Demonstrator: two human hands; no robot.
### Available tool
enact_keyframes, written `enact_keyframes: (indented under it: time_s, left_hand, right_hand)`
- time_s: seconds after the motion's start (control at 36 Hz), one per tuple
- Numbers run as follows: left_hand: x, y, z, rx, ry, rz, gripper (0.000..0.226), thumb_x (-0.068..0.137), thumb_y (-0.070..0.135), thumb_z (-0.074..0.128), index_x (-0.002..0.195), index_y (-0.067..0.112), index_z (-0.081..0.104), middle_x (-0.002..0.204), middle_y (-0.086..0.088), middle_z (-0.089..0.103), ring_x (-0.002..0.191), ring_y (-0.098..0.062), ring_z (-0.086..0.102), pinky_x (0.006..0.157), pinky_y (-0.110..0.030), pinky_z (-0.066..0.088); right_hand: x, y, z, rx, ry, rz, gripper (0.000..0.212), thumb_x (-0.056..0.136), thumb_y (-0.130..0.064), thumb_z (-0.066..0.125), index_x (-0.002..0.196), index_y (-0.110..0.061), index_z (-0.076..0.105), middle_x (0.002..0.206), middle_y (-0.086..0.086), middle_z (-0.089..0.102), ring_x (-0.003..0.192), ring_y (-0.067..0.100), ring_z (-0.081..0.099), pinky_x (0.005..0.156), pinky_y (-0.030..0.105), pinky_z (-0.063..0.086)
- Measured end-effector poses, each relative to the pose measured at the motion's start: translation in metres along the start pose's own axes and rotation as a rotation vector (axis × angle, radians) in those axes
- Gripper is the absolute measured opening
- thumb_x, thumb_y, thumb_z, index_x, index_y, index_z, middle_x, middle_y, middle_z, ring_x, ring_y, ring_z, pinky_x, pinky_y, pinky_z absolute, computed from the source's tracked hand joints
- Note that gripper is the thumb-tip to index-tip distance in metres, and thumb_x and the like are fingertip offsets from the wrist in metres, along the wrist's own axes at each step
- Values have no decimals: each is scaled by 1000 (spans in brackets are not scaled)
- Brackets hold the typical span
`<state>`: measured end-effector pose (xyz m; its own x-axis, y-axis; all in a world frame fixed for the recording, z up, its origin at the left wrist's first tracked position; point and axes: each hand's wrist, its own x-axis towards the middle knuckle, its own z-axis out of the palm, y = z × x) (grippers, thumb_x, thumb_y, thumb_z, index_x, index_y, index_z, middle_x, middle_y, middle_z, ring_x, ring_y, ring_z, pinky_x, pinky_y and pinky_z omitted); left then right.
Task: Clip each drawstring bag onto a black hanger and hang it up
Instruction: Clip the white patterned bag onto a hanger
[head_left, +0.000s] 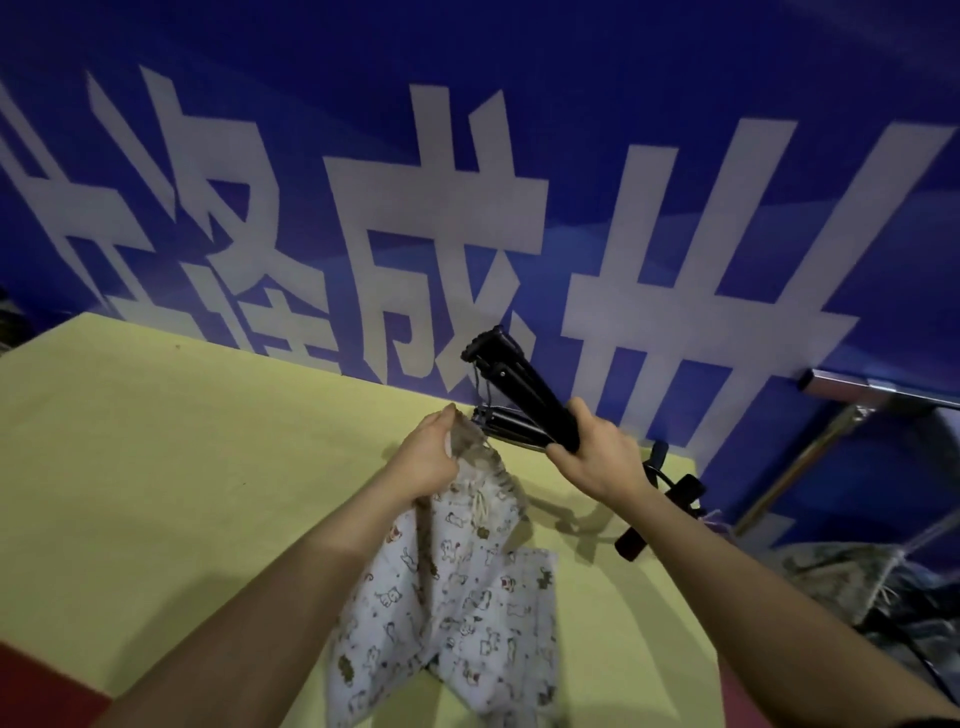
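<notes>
Big white Chinese characters run across the blue banner (519, 156) behind the table (156, 467); the one in the middle reads 成, the rest are cut off or half hidden and I can't make them out. The table is covered in yellow.

The left hand (428, 457) pinches the gathered top of a bag (457, 597), white cloth printed with little cartoon animals, its cord knotted just below the fingers. The bag hangs from that grip and its lower part lies crumpled on the yellow cover, near the front edge; what is inside, if anything, doesn't show.

The right hand (597, 457) is wrapped round the black hanger (519, 395), held up at a slant just beside the bag's top. Its clips sit at the far ends, too dark to tell whether they're sprung open.

More black hangers (660, 514) lie on the table's right edge, partly behind the right arm. Off to the right stands a metal rail (883, 389), with a blurred grey heap (841, 577) below it.
</notes>
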<state>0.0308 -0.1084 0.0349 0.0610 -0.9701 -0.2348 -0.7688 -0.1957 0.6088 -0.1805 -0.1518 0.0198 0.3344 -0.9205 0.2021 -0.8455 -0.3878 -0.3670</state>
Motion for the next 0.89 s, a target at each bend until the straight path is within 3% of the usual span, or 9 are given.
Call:
enact_keyframes:
  time_s: [0.14,0.22,0.28,0.31,0.39,0.47,0.64,0.75,0.89]
  left_hand:
    - [-16,3,-12,-191,45,-23,71,81,2,61,144,12,32,144,-5,39,126,-28,47,96,-34,44]
    - [-24,5,-17,-286,113,-18,49,80,-2,62,124,13,48,113,-5,57,101,-22,58,75,-26,47]
    - [-26,1,-18,-329,140,-7,48,80,-7,61,116,21,46,94,5,55,83,-12,55,59,-12,42]
    - [-27,-3,-18,-335,139,-4,52,79,-6,64,117,22,45,97,7,56,89,-12,56,60,-8,41]
    - [-34,-11,-21,-358,152,-8,88,74,2,75,147,16,28,142,2,42,132,-18,41,95,-19,39]
    - [-41,-12,-26,-304,199,12,95,77,6,74,151,16,14,154,1,24,140,-18,27,107,-24,30]
    - [-55,-8,-23,-54,179,128,88,79,-6,58,151,18,14,154,5,19,137,-17,31,93,-21,42]
    - [-61,-10,-16,122,186,148,83,81,-1,56,150,18,14,151,7,21,128,-20,41,96,-35,47]
    - [-64,-7,-21,322,247,181,80,84,1,53,150,18,12,151,6,21,126,-22,42,86,-37,51]
  right_hand:
    - [-13,-13,-1,43,-99,-54,34,86,-33,55,114,-20,42,84,-2,55,75,23,55,61,30,38]
    - [-19,-18,3,39,-153,-76,38,86,-35,55,119,-22,42,97,3,64,86,26,61,70,33,48]
    - [-23,-22,5,21,-175,-93,38,87,-35,55,119,-22,42,102,4,65,92,28,62,69,32,44]
    - [-25,-24,5,23,-181,-97,38,87,-34,55,121,-22,42,103,4,65,93,28,62,68,30,41]
    - [-30,-29,4,3,-192,-95,37,88,-33,54,121,-22,43,102,3,65,91,27,61,66,29,38]
    - [-31,-27,2,-87,-218,-112,32,86,-33,54,114,-20,44,96,6,65,83,28,59,63,30,38]
    - [-29,-37,0,-276,-225,-211,35,87,-32,52,119,-20,43,101,5,64,87,27,59,68,30,37]
    - [-19,-46,-3,-406,-204,-263,42,86,-23,50,127,-19,41,106,7,64,95,28,60,87,35,40]
    - [-11,-50,-14,-551,-127,-342,42,87,-15,49,128,-17,42,110,7,63,98,28,60,89,35,38]
